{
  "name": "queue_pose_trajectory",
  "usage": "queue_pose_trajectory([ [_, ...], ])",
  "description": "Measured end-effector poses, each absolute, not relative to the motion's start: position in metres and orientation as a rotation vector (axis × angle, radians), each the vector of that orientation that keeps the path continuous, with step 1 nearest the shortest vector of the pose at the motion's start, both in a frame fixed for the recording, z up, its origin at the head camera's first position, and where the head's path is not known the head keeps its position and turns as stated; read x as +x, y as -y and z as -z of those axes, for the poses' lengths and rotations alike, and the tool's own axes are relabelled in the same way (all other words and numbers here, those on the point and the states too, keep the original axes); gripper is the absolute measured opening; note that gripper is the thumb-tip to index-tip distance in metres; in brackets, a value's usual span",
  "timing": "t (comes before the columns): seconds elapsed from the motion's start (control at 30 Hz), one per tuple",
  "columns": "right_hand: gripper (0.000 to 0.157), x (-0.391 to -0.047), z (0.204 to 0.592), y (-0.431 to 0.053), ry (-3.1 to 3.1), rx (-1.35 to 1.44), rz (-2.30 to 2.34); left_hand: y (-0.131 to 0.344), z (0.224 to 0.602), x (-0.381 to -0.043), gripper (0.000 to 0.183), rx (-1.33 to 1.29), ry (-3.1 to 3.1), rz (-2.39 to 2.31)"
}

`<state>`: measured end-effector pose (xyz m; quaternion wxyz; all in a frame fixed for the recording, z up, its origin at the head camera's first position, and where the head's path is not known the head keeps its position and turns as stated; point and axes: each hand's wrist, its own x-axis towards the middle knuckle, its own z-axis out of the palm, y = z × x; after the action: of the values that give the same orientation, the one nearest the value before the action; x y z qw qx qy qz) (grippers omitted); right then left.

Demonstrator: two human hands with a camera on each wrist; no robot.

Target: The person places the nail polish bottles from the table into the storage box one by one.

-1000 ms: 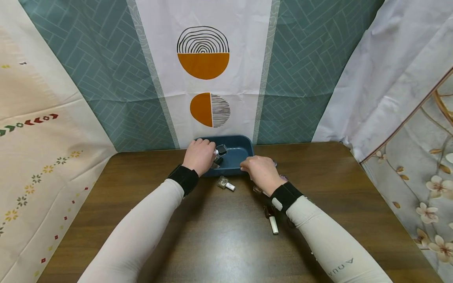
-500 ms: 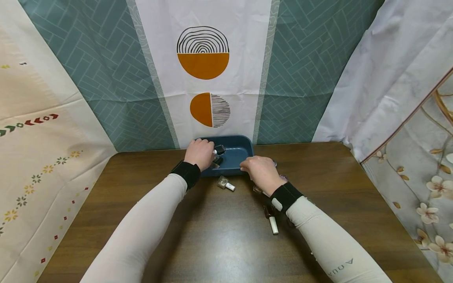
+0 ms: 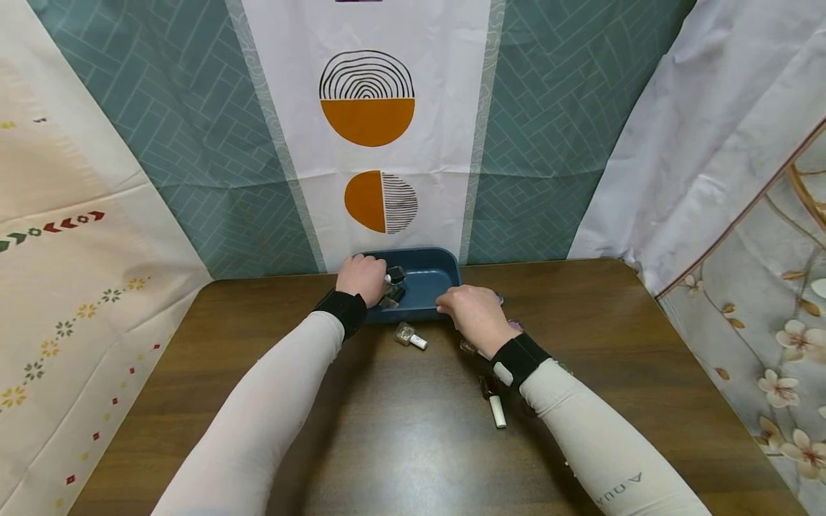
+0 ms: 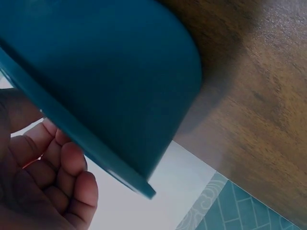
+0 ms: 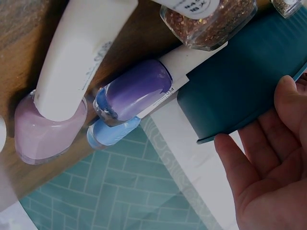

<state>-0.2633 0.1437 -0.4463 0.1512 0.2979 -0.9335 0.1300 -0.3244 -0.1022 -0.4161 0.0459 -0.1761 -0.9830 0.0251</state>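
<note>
A dark blue plastic tray (image 3: 416,315) stands at the table's back edge. My left hand (image 3: 363,278) is over its left end, fingers curled around the white cap of a dark nail polish bottle (image 3: 396,274). In the left wrist view, the tray wall (image 4: 124,72) hides this bottle and part of the thumb. Below it in the tray lies another bottle (image 3: 391,297). My right hand (image 3: 474,308) pinches the tray's front right corner; in the right wrist view, thumb and fingers (image 5: 228,158) straddle the rim.
A glitter nail polish bottle (image 3: 405,333) lies before the tray, a dark red one (image 3: 488,387) nearer me. Beside my right hand are purple (image 5: 136,91), light blue (image 5: 112,132), mauve (image 5: 50,129) and copper-glitter (image 5: 211,26) bottles. A patterned curtain (image 3: 535,143) hangs behind the table (image 3: 258,308).
My left hand and the nail polish bottle at its fingers have shifted slightly left within the tray. The right hand stays at the tray's corner. The head view has tilted slightly.
</note>
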Motion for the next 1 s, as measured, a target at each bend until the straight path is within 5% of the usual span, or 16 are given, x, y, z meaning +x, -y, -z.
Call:
queue_pose_trajectory([
  [1.0,0.011,-0.263,0.447,-0.143,2.708,0.837,-0.372,0.099,0.418,-0.33,0.021,-0.416,3.065,-0.061],
])
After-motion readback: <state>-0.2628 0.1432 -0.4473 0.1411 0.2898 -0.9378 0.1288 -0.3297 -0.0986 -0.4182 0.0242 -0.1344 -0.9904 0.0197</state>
